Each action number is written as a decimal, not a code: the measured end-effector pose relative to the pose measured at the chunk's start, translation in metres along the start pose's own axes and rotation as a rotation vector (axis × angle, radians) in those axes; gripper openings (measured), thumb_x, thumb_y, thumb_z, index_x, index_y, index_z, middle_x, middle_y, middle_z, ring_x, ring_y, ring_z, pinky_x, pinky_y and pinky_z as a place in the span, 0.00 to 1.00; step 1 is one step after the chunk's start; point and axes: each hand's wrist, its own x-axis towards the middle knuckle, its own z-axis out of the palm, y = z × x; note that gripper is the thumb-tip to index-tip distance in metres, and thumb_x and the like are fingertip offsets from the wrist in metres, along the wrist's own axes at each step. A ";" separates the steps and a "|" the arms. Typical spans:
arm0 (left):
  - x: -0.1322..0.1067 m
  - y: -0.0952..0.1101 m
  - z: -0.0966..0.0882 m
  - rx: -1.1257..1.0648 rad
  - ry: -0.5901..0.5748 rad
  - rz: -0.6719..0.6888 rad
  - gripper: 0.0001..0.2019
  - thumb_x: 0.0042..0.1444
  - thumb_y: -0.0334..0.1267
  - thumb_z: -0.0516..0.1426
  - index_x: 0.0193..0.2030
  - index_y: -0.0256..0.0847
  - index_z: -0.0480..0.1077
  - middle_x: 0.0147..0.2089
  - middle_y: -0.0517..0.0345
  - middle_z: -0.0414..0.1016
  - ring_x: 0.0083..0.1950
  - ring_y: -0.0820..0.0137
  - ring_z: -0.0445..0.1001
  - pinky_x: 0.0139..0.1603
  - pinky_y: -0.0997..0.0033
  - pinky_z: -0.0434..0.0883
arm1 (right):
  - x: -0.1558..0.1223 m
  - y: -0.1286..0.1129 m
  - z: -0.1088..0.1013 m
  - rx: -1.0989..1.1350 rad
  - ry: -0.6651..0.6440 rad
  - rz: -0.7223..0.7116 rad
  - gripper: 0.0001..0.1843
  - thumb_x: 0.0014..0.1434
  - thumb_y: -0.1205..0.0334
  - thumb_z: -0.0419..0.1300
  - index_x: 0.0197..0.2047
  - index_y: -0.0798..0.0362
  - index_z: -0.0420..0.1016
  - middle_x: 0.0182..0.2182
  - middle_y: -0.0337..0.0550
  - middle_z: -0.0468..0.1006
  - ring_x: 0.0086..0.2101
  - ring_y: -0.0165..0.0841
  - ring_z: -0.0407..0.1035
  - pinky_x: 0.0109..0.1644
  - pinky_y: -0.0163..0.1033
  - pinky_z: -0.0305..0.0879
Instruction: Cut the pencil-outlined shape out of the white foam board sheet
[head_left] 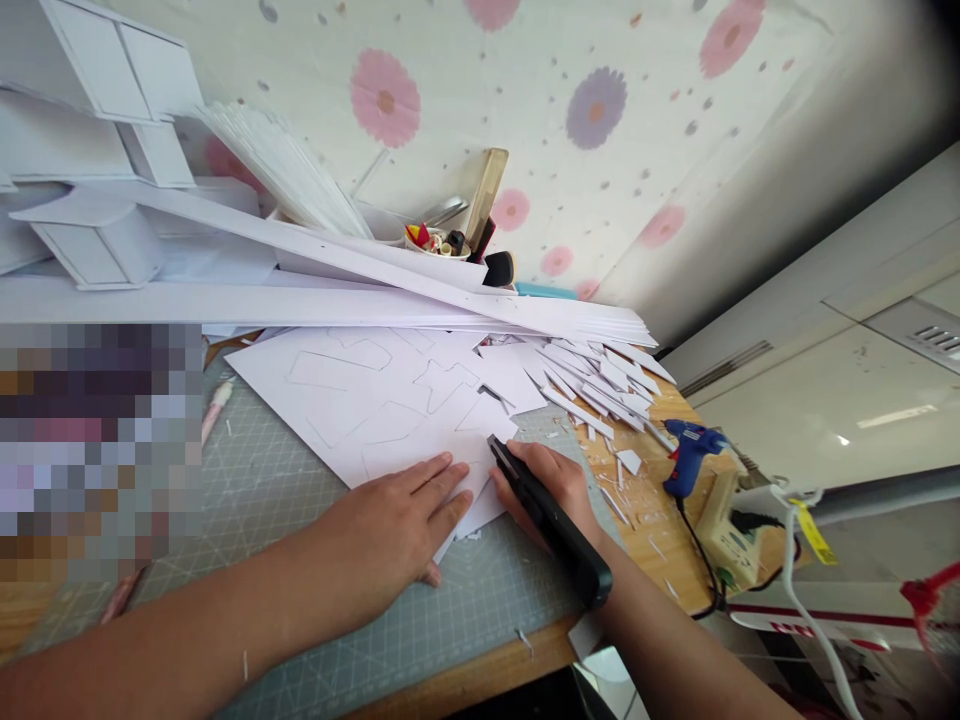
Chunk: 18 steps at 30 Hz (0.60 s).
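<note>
A white foam-board-like sheet (pixel 390 400) with pencilled outlines lies on the grey-green cutting mat (pixel 285 520). Pressed flat on its near part is my left hand (pixel 397 525), fingers stretched out and slightly apart. My right hand (pixel 551 490) is wrapped round a black utility knife (pixel 559 525), whose tip points at the sheet's right edge. Around a narrow cut-out slot near that edge, pencil lines show. Whether the blade touches the sheet, I cannot tell.
White offcuts (pixel 600 385) pile up at the right, near a blue glue gun (pixel 694 455) and a beige power strip (pixel 727 535). Long white strips (pixel 337 305) lie behind the sheet, below a tool cup (pixel 439 245). White board models (pixel 97 235) stand left; a pixelated patch hides the area below.
</note>
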 end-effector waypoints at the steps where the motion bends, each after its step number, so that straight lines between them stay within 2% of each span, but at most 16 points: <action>1: 0.000 0.000 0.001 -0.009 -0.006 -0.002 0.32 0.58 0.44 0.62 0.65 0.31 0.60 0.69 0.34 0.54 0.71 0.52 0.50 0.67 0.56 0.60 | -0.001 -0.001 -0.001 0.010 -0.010 0.007 0.06 0.59 0.62 0.58 0.40 0.53 0.71 0.25 0.42 0.77 0.24 0.32 0.72 0.28 0.35 0.68; 9: -0.001 -0.001 0.005 -0.044 0.036 -0.022 0.30 0.60 0.42 0.60 0.66 0.34 0.60 0.70 0.38 0.53 0.72 0.55 0.48 0.69 0.58 0.57 | -0.009 -0.005 -0.001 0.007 0.023 0.030 0.04 0.58 0.62 0.59 0.37 0.52 0.70 0.23 0.39 0.75 0.22 0.30 0.70 0.26 0.34 0.66; 14: 0.000 0.000 -0.001 -0.032 -0.027 -0.033 0.30 0.60 0.43 0.60 0.66 0.34 0.60 0.70 0.38 0.54 0.71 0.54 0.50 0.68 0.58 0.58 | -0.015 -0.009 -0.004 -0.003 0.013 0.038 0.04 0.58 0.63 0.59 0.38 0.52 0.70 0.23 0.39 0.75 0.22 0.30 0.69 0.27 0.33 0.66; 18: 0.000 0.000 -0.001 -0.058 -0.012 -0.038 0.29 0.61 0.43 0.60 0.66 0.34 0.60 0.70 0.39 0.54 0.72 0.55 0.50 0.69 0.59 0.57 | -0.020 -0.010 -0.006 -0.005 -0.001 0.032 0.03 0.58 0.62 0.59 0.36 0.51 0.69 0.22 0.39 0.73 0.22 0.30 0.69 0.26 0.33 0.66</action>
